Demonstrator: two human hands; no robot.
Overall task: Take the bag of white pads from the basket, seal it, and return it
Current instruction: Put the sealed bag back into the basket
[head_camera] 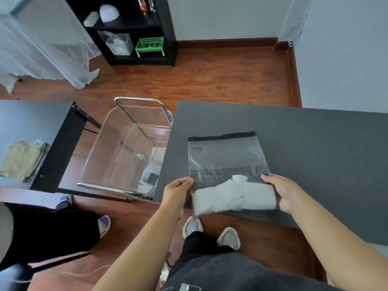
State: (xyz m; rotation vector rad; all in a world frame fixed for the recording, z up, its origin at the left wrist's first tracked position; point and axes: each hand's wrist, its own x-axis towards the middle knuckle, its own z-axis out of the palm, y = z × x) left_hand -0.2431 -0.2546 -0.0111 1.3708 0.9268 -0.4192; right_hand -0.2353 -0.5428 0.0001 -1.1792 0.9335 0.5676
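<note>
Pinning the bag [228, 164] flat at the surface's [315, 139] near edge, our left hand [178, 194] and right hand [283, 194] grasp its bottom corners; the zip strip [222, 136] lies along the far end, crosswise, equally distant from both.

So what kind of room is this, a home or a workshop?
Probably a room in a home, set up for simple tasks. It has a wood floor, a black shelf holding household odds and ends, and a sheer curtain. The person works at a plain grey table.

The label [196, 148] on the bag [226, 156] — too small to read.
</note>
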